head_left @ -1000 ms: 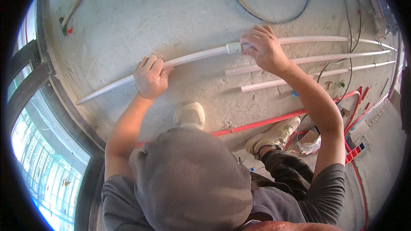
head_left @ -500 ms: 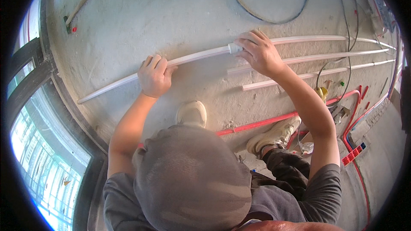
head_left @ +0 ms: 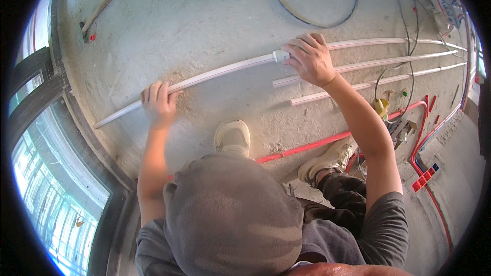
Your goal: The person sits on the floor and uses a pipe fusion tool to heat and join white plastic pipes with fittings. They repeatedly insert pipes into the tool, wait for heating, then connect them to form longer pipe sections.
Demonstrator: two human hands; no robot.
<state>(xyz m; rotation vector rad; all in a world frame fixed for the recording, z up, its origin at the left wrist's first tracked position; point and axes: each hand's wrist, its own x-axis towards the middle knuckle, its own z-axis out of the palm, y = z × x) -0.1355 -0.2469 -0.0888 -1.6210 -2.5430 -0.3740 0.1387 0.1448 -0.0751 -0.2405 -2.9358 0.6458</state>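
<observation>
A long white pipe [head_left: 225, 71] with a thin red stripe lies across the floor, one end toward the window frame at the left. My left hand [head_left: 159, 103] is closed over it, fingers on the far side and thumb along the near side. A short white coupling [head_left: 280, 56] sits at the pipe's right end. Just right of that coupling, my right hand [head_left: 310, 60] grips a second white pipe [head_left: 368, 42] that runs off to the right; the fingers hide part of the joint.
Two more white pipes, one [head_left: 358, 66] nearer the joint and another [head_left: 309, 98], lie below. Red conduit [head_left: 307, 148] crosses the floor by my shoes [head_left: 232, 137]. A black cable [head_left: 317, 23] loops at the far side. Red boxes [head_left: 423, 178] sit at right; a dark window frame [head_left: 82, 107] borders the left.
My left hand has slid left along the pipe, away from the coupling. My right hand stays beside the coupling, and the view has shifted slightly.
</observation>
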